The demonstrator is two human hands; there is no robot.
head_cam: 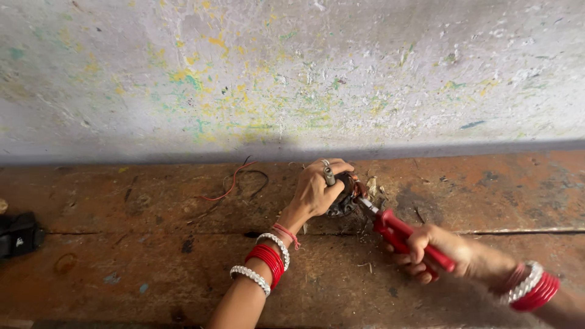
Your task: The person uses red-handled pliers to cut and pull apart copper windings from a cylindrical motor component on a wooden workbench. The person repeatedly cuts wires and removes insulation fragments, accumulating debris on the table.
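My left hand [317, 189] is closed over a small dark round part with copper windings [342, 196] on a worn wooden bench [152, 244]. My right hand [442, 250] grips the red handles of a pair of pliers [399, 233]. The pliers' metal jaws touch the dark part just right of my left fingers. Red and silver bangles ring both wrists. Much of the dark part is hidden under my left hand.
A thin red and black wire [234, 183] lies on the bench behind my left hand. A black object [18, 234] sits at the left edge. Small scraps [373, 183] lie near the part. A paint-flecked wall [292, 73] rises behind the bench.
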